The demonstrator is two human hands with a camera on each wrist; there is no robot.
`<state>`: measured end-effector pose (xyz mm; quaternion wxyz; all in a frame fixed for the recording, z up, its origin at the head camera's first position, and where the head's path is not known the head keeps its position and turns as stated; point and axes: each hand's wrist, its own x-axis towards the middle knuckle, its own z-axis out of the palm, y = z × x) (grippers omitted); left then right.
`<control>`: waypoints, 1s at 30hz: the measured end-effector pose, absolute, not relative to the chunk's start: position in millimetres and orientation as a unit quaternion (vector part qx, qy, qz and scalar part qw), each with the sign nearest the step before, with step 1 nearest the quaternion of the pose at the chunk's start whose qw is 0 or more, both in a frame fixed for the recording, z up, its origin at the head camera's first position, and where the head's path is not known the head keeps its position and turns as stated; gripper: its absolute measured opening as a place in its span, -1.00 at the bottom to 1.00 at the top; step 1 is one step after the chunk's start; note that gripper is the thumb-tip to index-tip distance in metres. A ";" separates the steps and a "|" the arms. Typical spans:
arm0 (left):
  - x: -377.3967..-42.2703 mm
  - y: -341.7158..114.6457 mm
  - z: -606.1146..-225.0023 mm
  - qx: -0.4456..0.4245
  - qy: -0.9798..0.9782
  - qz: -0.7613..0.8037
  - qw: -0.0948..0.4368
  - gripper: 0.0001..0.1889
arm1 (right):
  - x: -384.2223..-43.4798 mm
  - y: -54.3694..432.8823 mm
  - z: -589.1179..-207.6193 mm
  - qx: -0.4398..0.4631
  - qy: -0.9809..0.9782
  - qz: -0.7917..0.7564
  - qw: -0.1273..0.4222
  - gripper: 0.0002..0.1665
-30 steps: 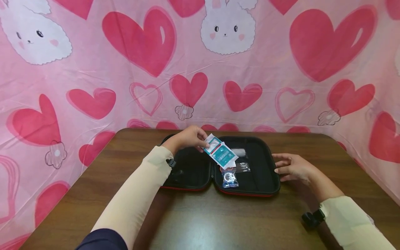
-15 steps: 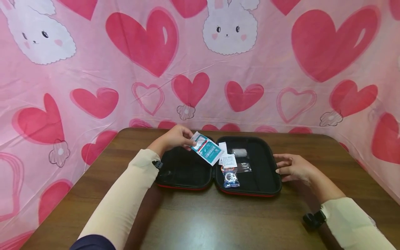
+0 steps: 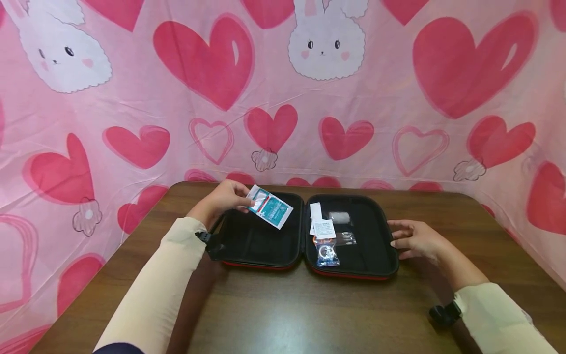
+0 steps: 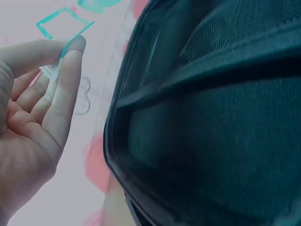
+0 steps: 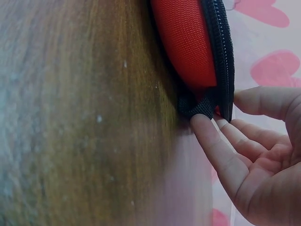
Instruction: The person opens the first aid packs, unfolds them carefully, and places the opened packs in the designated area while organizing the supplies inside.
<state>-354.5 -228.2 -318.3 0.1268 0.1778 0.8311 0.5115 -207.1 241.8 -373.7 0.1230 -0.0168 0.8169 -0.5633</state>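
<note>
My left hand [image 3: 226, 198] pinches a teal-and-white flat sachet [image 3: 272, 208] by one corner, between thumb and fingers. The sachet is tilted above the left half of an open black zip case [image 3: 261, 248]. In the left wrist view, thumb and fingertip meet on the sachet's teal edge [image 4: 75, 40], beside the dark mesh-lined case [image 4: 216, 127]. At the case's right side, my right hand [image 3: 417, 239] holds the rim. The right wrist view has the thumb on the zip edge and fingers by a black strap loop [image 5: 203, 107] on the red shell [image 5: 186, 42].
In the case's right half lie a white printed packet [image 3: 324, 229], a white strip [image 3: 316, 211], a white roll [image 3: 339, 218], a clear bag of small sticks [image 3: 346, 238] and a blue clear-wrapped item [image 3: 326, 253]. A pink heart-print cloth [image 3: 353, 98] hangs behind the wooden table [image 3: 283, 314].
My left hand has moved left with the sachet, from over the case's right half to over its left half, uncovering the white packet and strip. The right hand stays at the rim.
</note>
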 end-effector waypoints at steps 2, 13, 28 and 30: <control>-354.1 -235.9 -320.1 0.164 0.829 0.521 0.123 -0.77 | -207.0 241.2 -374.4 -0.017 0.817 -0.563 0.122 -0.17; -350.4 -279.3 -324.9 0.139 0.819 0.548 0.096 -0.74 | -206.2 241.3 -377.7 -0.012 0.824 -0.554 0.120 -0.18; -354.5 -320.4 -334.1 0.085 0.828 0.549 0.078 -0.62 | -206.7 241.3 -377.0 -0.020 0.824 -0.554 0.117 -0.19; -355.2 -323.0 -335.6 0.076 0.839 0.533 0.077 -0.60 | -206.5 241.9 -376.5 -0.020 0.825 -0.552 0.118 -0.19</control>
